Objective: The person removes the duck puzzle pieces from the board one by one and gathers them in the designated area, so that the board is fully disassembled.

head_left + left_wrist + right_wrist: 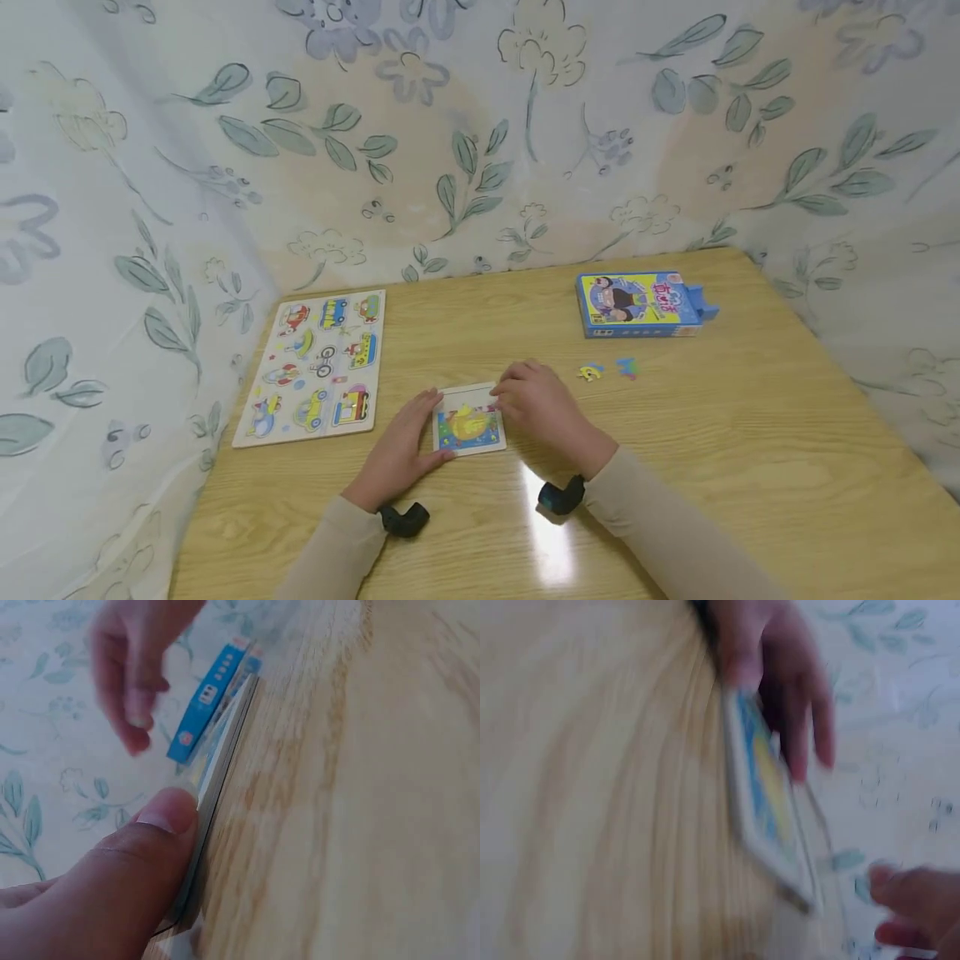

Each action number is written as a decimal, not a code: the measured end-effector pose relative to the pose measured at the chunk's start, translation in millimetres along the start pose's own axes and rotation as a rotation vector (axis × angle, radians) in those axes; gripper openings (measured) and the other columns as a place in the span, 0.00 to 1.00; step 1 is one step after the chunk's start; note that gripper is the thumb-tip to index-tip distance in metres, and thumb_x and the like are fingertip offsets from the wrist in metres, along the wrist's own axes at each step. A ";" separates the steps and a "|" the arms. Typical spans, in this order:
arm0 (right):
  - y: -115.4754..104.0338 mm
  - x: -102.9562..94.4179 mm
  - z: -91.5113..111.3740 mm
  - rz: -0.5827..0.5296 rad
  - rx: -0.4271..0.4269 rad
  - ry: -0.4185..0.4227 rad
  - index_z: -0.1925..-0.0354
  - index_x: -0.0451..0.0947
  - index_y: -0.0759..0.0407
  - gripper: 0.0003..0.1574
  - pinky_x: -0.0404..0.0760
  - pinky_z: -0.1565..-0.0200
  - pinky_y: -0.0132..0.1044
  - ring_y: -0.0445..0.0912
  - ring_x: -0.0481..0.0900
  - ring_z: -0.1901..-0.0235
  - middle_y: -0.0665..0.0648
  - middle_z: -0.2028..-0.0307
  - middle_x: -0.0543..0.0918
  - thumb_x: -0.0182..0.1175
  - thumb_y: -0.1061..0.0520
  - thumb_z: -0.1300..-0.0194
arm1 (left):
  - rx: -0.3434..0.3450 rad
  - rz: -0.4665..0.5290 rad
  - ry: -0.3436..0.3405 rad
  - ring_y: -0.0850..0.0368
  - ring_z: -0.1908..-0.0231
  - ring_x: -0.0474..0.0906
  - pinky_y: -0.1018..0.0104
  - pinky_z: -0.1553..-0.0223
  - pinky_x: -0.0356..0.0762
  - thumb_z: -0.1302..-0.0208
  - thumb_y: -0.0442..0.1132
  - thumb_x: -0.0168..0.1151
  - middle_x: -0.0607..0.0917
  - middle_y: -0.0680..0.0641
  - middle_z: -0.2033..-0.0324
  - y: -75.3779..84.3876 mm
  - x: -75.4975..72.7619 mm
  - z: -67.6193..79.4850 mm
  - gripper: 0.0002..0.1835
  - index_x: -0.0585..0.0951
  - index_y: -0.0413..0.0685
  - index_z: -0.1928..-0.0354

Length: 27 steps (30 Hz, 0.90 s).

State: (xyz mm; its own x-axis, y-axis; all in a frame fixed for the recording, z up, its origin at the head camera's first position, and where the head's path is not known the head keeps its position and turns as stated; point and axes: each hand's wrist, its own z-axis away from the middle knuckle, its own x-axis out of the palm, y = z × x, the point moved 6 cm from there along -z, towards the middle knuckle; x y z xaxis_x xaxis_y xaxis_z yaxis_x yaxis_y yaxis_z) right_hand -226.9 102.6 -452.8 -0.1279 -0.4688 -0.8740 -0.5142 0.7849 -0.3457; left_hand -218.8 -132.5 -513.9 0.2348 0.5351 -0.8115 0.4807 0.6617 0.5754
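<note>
A small square puzzle board (468,423) lies on the table, its picture yellow and blue with a pale bare strip along the top. My left hand (401,450) grips it from the left, thumb (169,814) on the near edge and fingers at the far left corner. Over the board's upper right corner is my right hand (540,408), fingers bent loosely. In the left wrist view that right hand (139,667) hangs above the board, blurred, with nothing visible in its fingers. A yellow puzzle piece (590,372) and a blue one (627,367) lie to its right.
On the left lies a larger board (258,417) with pictures of vehicles. A blue and yellow box (637,304) with its end flap out lies at the back right. Floral cloth (480,150) hangs behind the wooden table (750,467) and along its sides.
</note>
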 end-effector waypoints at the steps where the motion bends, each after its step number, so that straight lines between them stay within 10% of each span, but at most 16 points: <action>1: 5.8 3.4 0.9 0.070 0.031 -0.012 0.52 0.90 0.55 0.12 0.80 0.43 0.52 0.54 0.80 0.48 0.56 0.51 0.85 0.74 0.55 0.33 | 0.000 0.005 -0.005 0.45 0.20 0.53 0.44 0.24 0.55 0.35 0.55 0.75 0.60 0.43 0.20 0.8 1.4 -1.0 0.50 0.61 0.47 0.19; 7: 52.6 8.2 14.6 0.227 0.253 -0.068 0.45 0.87 0.57 0.20 0.76 0.41 0.58 0.60 0.76 0.43 0.61 0.44 0.82 0.74 0.51 0.32 | -0.011 0.016 -0.014 0.47 0.20 0.51 0.44 0.23 0.54 0.35 0.56 0.74 0.59 0.45 0.19 3.3 4.6 -1.5 0.50 0.61 0.49 0.18; 17: 62.0 7.0 16.0 0.063 0.176 -0.019 0.49 0.88 0.61 0.13 0.83 0.47 0.51 0.57 0.80 0.49 0.60 0.49 0.84 0.71 0.65 0.33 | 0.015 0.006 0.000 0.48 0.20 0.52 0.47 0.23 0.55 0.35 0.55 0.75 0.60 0.45 0.19 2.4 5.5 -3.5 0.49 0.62 0.48 0.19; 23: 29.0 7.2 4.1 0.053 0.046 0.098 0.50 0.88 0.63 0.13 0.83 0.49 0.51 0.58 0.81 0.52 0.62 0.51 0.83 0.72 0.64 0.33 | 0.012 0.009 -0.011 0.46 0.20 0.53 0.46 0.23 0.55 0.36 0.55 0.75 0.60 0.44 0.20 1.5 4.6 -2.6 0.50 0.61 0.46 0.19; 27: -17.0 31.6 -12.7 -0.031 -0.064 -0.012 0.50 0.88 0.61 0.10 0.83 0.58 0.43 0.47 0.79 0.64 0.56 0.59 0.80 0.68 0.59 0.27 | 0.014 -0.012 0.009 0.44 0.21 0.55 0.44 0.24 0.56 0.36 0.54 0.76 0.62 0.42 0.21 0.5 1.1 -2.8 0.51 0.61 0.43 0.19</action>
State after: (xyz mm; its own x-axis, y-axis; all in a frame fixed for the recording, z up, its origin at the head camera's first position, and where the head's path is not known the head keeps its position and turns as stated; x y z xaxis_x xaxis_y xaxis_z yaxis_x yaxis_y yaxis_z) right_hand -232.9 69.3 -470.2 -0.1013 -0.4869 -0.8676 -0.5707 0.7427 -0.3502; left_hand -220.7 -130.2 -514.2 0.2208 0.5320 -0.8174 0.4954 0.6607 0.5639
